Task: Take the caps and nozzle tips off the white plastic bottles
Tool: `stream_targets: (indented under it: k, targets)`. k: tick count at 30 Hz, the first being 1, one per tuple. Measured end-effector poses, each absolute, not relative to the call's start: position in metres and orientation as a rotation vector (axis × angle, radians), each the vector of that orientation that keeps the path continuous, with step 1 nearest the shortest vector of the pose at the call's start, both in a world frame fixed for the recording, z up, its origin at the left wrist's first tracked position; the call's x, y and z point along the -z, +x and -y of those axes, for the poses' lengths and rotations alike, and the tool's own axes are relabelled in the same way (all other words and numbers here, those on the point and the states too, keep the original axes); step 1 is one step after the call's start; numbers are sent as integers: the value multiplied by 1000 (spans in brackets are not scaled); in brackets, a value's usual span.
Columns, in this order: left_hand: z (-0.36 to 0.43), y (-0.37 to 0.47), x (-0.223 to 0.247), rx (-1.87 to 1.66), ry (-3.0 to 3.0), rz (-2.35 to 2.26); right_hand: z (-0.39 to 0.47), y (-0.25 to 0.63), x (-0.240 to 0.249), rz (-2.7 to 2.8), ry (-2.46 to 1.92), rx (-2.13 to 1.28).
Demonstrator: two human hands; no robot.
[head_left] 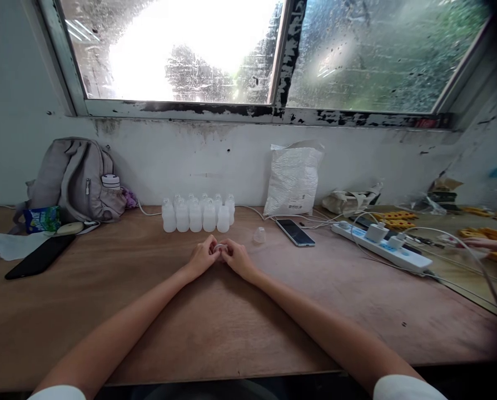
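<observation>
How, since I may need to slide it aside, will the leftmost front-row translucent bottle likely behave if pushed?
The bottle would probably tip fairly easily: it stands upright and is taller than wide. Its rounded sides suggest it could roll once down. It may also jostle the neighbouring bottles, which stand close beside it. Whether it's filled, I can't tell.

White on small held piece (pixel 220 245); milky white on bottles (pixel 195 218). Reddish brown across counter (pixel 223 333). Greyish beige on backpack (pixel 71 178); blue-and-green print on packet (pixel 42 219). White with blue on power strip (pixel 388 250). Yellow on parts (pixel 392 219), right.
</observation>
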State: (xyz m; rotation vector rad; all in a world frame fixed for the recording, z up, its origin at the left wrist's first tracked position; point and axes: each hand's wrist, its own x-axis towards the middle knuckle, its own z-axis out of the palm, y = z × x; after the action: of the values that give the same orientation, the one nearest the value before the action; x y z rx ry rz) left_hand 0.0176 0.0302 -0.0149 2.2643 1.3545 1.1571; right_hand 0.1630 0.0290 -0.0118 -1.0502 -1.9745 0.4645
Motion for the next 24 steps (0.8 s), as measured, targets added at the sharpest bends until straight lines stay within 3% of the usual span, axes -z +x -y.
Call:
stream_targets:
  k: [8, 24]
  targets:
    - [-26, 19, 11, -1161, 2211, -1400, -29, 162, 15, 1926, -1036, -483]
    - [-20, 18, 5, -1090, 2208, -984, -39, 167, 19, 1710, -1045, -713]
